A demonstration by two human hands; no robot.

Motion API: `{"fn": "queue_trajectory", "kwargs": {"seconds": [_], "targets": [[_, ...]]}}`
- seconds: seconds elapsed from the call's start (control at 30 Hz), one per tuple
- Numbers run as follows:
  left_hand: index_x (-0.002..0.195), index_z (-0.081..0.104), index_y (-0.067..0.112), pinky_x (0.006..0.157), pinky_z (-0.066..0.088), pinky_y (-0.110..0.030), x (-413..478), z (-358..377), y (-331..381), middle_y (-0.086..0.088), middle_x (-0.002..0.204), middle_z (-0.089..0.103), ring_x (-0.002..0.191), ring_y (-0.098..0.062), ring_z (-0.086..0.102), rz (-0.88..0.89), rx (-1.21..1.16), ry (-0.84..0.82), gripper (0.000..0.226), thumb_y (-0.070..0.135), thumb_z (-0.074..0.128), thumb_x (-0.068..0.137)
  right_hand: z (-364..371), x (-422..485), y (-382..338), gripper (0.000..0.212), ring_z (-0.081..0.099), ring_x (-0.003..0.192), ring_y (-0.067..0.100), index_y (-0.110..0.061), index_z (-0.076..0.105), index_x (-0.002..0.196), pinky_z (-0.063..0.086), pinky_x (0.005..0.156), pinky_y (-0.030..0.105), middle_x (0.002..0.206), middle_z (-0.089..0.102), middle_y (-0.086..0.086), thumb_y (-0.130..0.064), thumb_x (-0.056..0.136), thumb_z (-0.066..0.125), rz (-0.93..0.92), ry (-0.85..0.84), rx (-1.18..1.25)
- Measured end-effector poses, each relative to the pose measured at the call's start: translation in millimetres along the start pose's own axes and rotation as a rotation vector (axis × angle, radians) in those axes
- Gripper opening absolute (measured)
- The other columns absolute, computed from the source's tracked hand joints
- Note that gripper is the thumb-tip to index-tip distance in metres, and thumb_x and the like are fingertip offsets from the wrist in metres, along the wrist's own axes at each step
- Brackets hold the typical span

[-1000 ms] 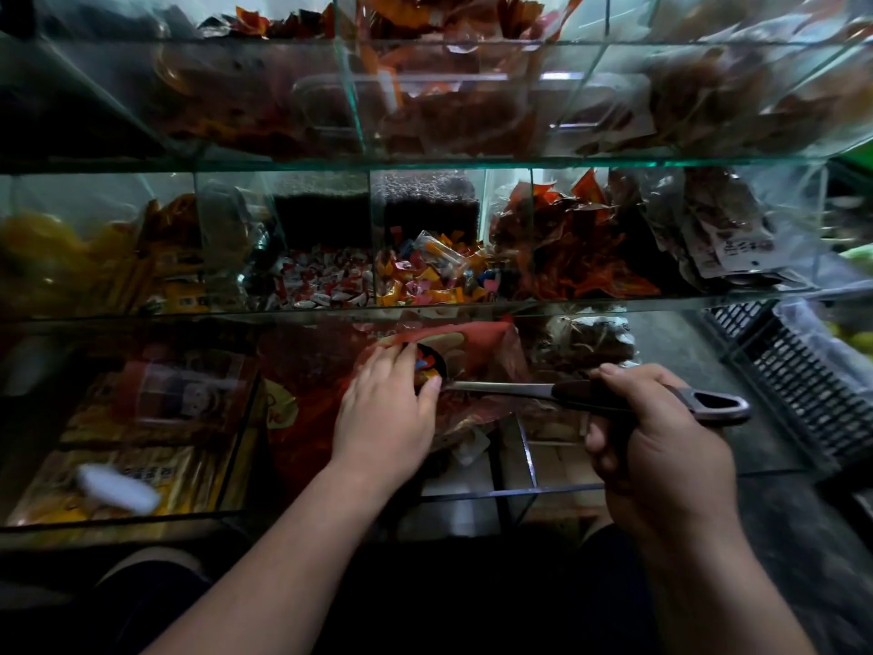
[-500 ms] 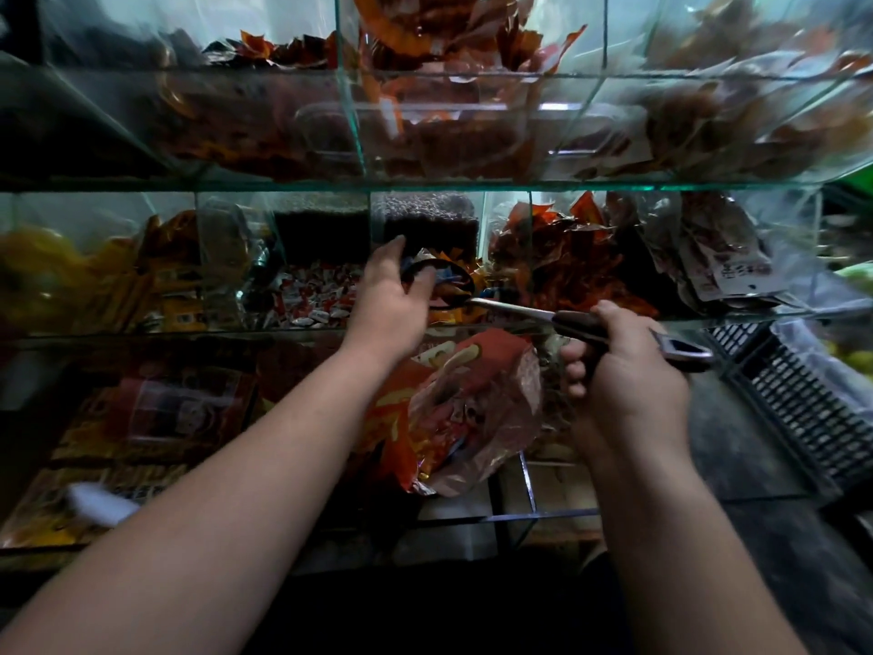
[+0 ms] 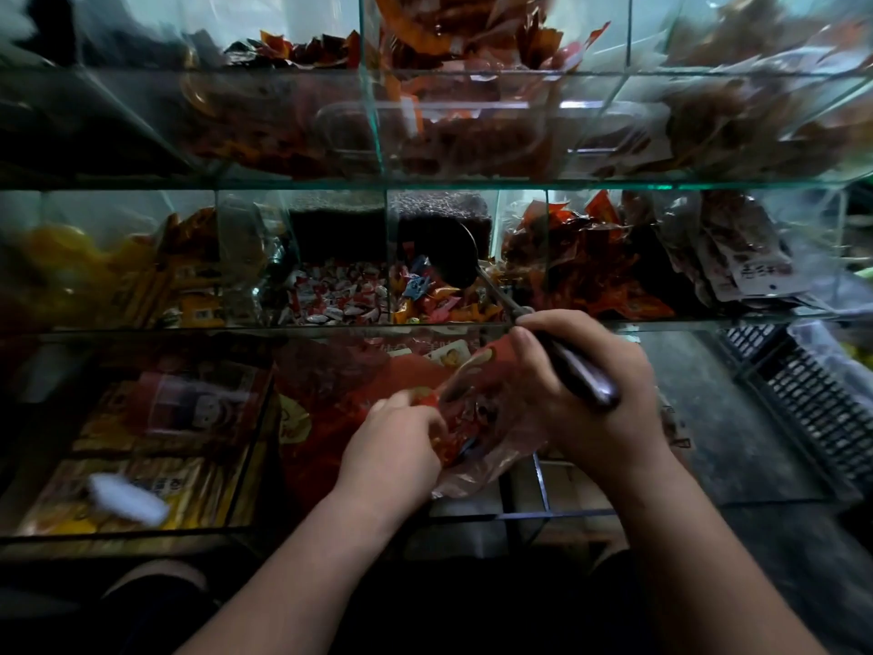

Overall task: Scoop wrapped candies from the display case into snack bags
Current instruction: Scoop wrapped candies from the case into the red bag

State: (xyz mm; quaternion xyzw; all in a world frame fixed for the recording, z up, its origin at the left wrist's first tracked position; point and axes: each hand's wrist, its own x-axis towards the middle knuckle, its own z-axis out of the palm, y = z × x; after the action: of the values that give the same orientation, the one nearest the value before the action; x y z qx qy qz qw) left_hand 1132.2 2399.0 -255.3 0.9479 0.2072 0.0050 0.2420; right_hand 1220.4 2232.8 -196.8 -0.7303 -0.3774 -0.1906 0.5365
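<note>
Your left hand (image 3: 392, 442) is down low now, fingers curled and pinching the crumpled near edge of the red bag (image 3: 472, 399). Half a second ago it was up by the scoop's bowl at the candy compartment. Your right hand (image 3: 586, 404) is just to the right of it, wrapped round the dark handle of the scoop (image 3: 449, 252). Its thumb side is right up against the bag, but I can't tell if it's actually gripping the bag too. The bag sits between both hands, in front of the bottom level of the glass case (image 3: 189, 328).

From your right hand the scoop's shaft runs up and left into the middle shelf. The bowl is tipped up above the mixed candies (image 3: 439, 304), further back in the compartment than it was a moment ago. It's too dark to see if anything's in it. One compartment left there are red-and-white sweets (image 3: 335, 295). Orange packets (image 3: 472, 35) fill the top shelf.
</note>
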Motion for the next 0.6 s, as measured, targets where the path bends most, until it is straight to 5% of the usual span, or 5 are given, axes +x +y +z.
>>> {"fn": "queue_trajectory", "kwargs": {"seconds": [0.17, 0.3, 0.4, 0.5, 0.6], "targets": [[0.155, 0.033, 0.022, 0.097, 0.046, -0.03, 6, -7, -10, 0.002, 0.157, 0.036, 0.134, -0.021, 0.048, -0.115, -0.106, -0.017, 0.075, 0.012, 0.046, 0.081, -24, -19, -42, 0.006, 0.069, 0.067, 0.01, -0.015, 0.073, 0.09, 0.051, 0.063, 0.019, 0.079, 0.07, -0.01, -0.017, 0.095, 0.069, 0.047, 0.092, 0.165], [0.157, 0.025, 0.027, 0.096, 0.044, -0.026, 17, -14, -16, 0.001, 0.156, 0.038, 0.133, -0.021, 0.049, -0.097, -0.295, -0.066, 0.086, 0.012, 0.051, 0.076, -24, -27, -54, 0.007, 0.069, 0.062, 0.009, -0.009, 0.074, 0.086, 0.049, 0.059, 0.018, 0.072, 0.07, -0.009, -0.013, 0.091, 0.07, 0.099, 0.012, 0.179], [0.161, 0.009, 0.024, 0.087, 0.04, -0.019, 19, -18, -23, -0.003, 0.165, 0.021, 0.139, -0.022, 0.043, -0.125, -0.289, -0.132, 0.097, 0.012, 0.057, 0.077, -33, -34, -60, 0.008, 0.067, 0.058, 0.009, -0.013, 0.074, 0.083, 0.047, 0.056, 0.018, 0.069, 0.069, -0.008, -0.016, 0.09, 0.07, 0.11, 0.015, 0.155], [0.16, -0.007, 0.034, 0.058, 0.055, -0.02, 16, -20, -29, 0.004, 0.168, 0.007, 0.096, -0.008, 0.064, -0.143, -0.301, -0.175, 0.109, 0.01, 0.062, 0.079, -50, -37, -66, 0.012, 0.065, 0.054, 0.01, -0.019, 0.073, 0.082, 0.044, 0.053, 0.015, 0.065, 0.067, -0.012, -0.025, 0.091, 0.069, 0.091, 0.021, 0.121], [0.156, -0.019, 0.037, 0.056, 0.058, -0.021, 7, -14, -28, 0.011, 0.168, -0.003, 0.075, 0.0, 0.059, -0.149, -0.27, -0.21, 0.116, 0.008, 0.065, 0.081, -46, -36, -58, 0.015, 0.066, 0.056, 0.005, -0.022, 0.072, 0.079, 0.046, 0.051, 0.017, 0.067, 0.068, -0.014, -0.031, 0.089, 0.067, 0.071, -0.121, 0.002]]}}
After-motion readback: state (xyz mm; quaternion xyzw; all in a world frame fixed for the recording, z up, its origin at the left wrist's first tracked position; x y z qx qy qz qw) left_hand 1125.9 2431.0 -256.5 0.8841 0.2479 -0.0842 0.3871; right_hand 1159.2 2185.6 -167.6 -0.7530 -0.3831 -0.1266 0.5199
